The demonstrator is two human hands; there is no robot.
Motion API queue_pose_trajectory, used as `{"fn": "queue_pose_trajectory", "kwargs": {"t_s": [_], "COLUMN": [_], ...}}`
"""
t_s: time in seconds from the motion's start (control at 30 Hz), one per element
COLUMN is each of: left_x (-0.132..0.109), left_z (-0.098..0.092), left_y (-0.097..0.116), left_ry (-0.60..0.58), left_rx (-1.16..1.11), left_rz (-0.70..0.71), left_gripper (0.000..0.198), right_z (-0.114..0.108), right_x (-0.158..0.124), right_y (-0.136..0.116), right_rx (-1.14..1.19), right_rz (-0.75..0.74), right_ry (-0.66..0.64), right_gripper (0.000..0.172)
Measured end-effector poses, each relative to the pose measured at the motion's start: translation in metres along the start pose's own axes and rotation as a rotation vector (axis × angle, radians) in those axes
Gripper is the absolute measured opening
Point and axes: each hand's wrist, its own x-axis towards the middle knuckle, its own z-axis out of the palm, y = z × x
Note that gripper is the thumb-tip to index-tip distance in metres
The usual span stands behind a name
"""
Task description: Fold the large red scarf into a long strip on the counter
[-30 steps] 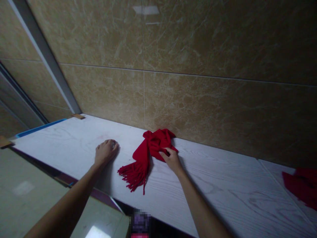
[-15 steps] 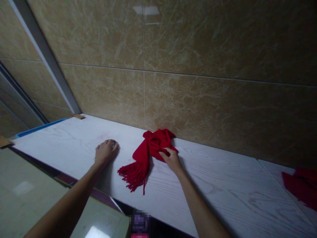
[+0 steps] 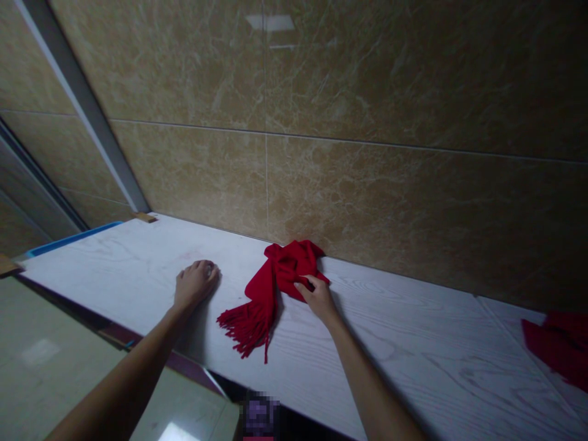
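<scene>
A red scarf (image 3: 261, 275) with a fringed end lies bunched on the white wood-grain table, its far folds touching the wall. My right hand (image 3: 316, 297) pinches a fold of it between thumb and fingers at its right side. To the left of the scarf and apart from it, my left hand (image 3: 196, 283) rests on the tabletop with its fingers curled. Something small and greyish shows between that thumb and the fingers, too unclear to name.
Another red cloth (image 3: 558, 346) lies at the table's far right. A brown marbled tile wall (image 3: 367, 202) borders the white table (image 3: 413, 343) at the back. Small brown blocks (image 3: 146, 217) and a blue edge (image 3: 76, 239) show at the left end.
The view has shifted very slightly. Both hands and the scarf hold practically the same positions.
</scene>
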Motion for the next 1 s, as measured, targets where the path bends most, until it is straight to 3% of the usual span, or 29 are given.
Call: {"fn": "queue_pose_trajectory", "kwargs": {"t_s": [0.73,1.0], "left_x": [0.000,0.000], "left_z": [-0.002,0.006], "left_y": [0.004,-0.001], "left_ry": [-0.045,0.032], "left_rx": [-0.019,-0.070], "left_rz": [-0.028,-0.021], "left_gripper": [0.050,0.067], "right_z": [-0.001,0.002], "right_x": [0.000,-0.001], "right_y": [-0.001,-0.004], "right_rx": [0.007,-0.001], "right_rz": [0.006,0.020], "right_ry": [0.009,0.027], "right_gripper": [0.035,0.035]}}
